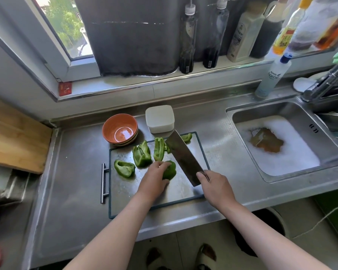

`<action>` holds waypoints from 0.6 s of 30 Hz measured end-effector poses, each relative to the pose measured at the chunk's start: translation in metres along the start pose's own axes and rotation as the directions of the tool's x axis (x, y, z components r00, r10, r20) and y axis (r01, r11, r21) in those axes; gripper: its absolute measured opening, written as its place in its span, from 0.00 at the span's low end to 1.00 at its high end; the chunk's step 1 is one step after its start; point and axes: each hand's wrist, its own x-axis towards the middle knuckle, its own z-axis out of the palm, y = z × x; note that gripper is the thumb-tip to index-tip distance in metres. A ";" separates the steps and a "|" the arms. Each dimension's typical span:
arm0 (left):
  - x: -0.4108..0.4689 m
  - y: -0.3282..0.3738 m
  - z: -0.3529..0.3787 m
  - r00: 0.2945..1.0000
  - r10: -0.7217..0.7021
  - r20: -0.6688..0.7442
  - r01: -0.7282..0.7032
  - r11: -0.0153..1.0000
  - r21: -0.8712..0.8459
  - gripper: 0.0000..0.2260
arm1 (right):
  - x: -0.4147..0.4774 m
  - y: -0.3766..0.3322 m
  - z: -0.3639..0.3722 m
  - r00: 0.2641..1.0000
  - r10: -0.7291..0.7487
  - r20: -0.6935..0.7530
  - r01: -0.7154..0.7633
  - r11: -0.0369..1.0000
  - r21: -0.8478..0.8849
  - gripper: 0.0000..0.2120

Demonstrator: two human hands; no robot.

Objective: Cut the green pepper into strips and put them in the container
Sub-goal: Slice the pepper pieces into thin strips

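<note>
Over cutting board (185, 193), left hand (154, 178) gripping pepper piece (170, 170), right hand (216, 185) raising cleaver (183, 154)

One word reads plainly, "home", in dark letters on the clear bottle (272, 76) with the blue cap, at the counter's (76, 172) back edge beside the sink (230, 114). The smaller word above it, the windowsill bottles' (242, 34) labels and the red sticker (65, 88) are illegible.

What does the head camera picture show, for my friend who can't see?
A left hand holds a pepper piece on a board while the right hand grips a cleaver beside it. Other pepper pieces lie behind, near an orange bowl and a white container.
</note>
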 end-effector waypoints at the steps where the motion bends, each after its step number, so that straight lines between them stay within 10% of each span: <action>1: 0.000 0.000 0.000 0.998 0.000 -0.058 -0.004 0.997 -0.079 0.27 | 0.001 0.000 0.000 1.000 0.000 0.000 0.000 1.000 0.000 0.17; 4: -0.005 -0.004 -0.003 0.974 0.020 -0.226 -0.060 0.983 -0.174 0.24 | 0.003 -0.001 -0.003 1.000 -0.007 -0.014 0.007 1.000 0.019 0.18; 8: -0.014 -0.012 0.005 0.998 0.042 -0.044 -0.046 0.995 -0.086 0.23 | 0.006 -0.004 -0.004 0.999 -0.017 -0.034 0.018 0.999 0.043 0.19; 18: -0.030 -0.019 -0.031 0.901 -0.419 -0.115 0.333 0.836 -0.436 0.16 | 0.013 -0.010 0.004 0.999 -0.043 -0.021 0.044 0.998 0.037 0.16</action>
